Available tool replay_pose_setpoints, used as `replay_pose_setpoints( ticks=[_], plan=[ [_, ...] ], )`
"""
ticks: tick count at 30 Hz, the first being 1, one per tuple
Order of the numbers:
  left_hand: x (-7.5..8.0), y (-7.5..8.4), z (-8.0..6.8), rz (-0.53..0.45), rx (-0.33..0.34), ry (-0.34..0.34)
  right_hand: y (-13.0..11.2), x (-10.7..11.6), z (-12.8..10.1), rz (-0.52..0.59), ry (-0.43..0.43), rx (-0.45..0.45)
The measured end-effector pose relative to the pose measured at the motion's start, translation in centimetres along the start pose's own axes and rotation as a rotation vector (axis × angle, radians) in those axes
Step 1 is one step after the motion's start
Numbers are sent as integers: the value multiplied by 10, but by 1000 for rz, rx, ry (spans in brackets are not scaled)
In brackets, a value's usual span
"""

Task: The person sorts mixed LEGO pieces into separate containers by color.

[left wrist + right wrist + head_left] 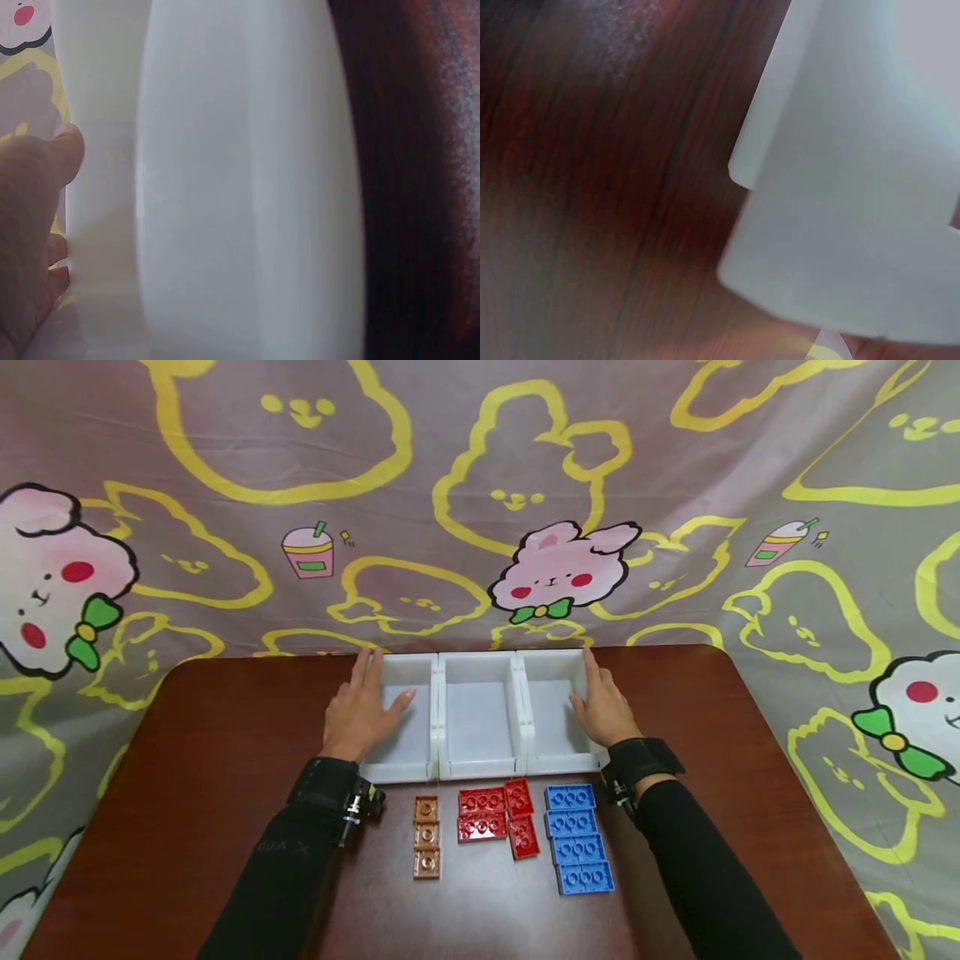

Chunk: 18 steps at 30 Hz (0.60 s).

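Note:
Three white trays stand side by side at the table's far edge: a left tray (412,745), a middle tray (480,718) and a right tray (557,731). Along the left tray's outer side lies my left hand (362,710), fingers straight, thumb reaching over the inside. My right hand (604,706) mirrors it at the right tray's outer side. A white tray wall fills much of the left wrist view, with the thumb (69,154) beside it. In the right wrist view a white tray corner (817,262) shows, the hand hidden.
Nearer on the brown table (240,760) lie three orange-brown bricks (427,836) in a column, several red bricks (482,827) in a cluster and several blue bricks (577,849) in a column. A patterned cloth (420,527) hangs behind the table.

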<state>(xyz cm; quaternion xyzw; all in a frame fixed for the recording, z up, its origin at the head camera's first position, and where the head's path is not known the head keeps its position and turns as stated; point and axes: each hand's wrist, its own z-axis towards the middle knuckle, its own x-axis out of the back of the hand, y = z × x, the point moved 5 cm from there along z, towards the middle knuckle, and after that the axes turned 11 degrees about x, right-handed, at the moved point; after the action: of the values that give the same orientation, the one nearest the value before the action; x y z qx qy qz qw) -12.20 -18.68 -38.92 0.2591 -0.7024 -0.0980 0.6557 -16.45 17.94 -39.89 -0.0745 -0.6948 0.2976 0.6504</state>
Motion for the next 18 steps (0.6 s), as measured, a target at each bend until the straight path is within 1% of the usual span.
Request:
replay_pose_setpoints(
  ticks=[2,4,5,6,8,9,10,11,12,14,15,16,18],
  plan=[
    [3,1,-2,-38,-23,42,-1,1,0,-15,-1,6],
    [6,2,-10,-93,-69,120,-2,2,1,-35,0,11],
    [9,4,-17,-120,-103,173,-2,2,1,-43,3,11],
    [12,6,-27,-144,-143,229,-2,2,1,-51,5,12],
    [18,13,-53,-171,-253,326,-3,3,2,-64,10,26],
    [20,18,-68,-166,-321,352,-3,3,3,-64,14,35],
    [19,22,-83,-145,-383,356,-4,4,4,-62,18,41],
    [17,26,-97,-111,-435,337,-4,5,4,-63,20,44],
    [13,29,-111,-70,-485,298,-4,5,4,-59,20,43],
    [0,33,-131,26,-554,185,-4,5,4,-53,17,31],
    [-7,34,-139,71,-572,132,-3,5,4,-49,13,18],
    [-14,33,-145,117,-576,87,-2,4,3,-47,8,6],
    [-25,31,-152,179,-589,31,-1,2,2,-42,-3,-14]
  ],
)
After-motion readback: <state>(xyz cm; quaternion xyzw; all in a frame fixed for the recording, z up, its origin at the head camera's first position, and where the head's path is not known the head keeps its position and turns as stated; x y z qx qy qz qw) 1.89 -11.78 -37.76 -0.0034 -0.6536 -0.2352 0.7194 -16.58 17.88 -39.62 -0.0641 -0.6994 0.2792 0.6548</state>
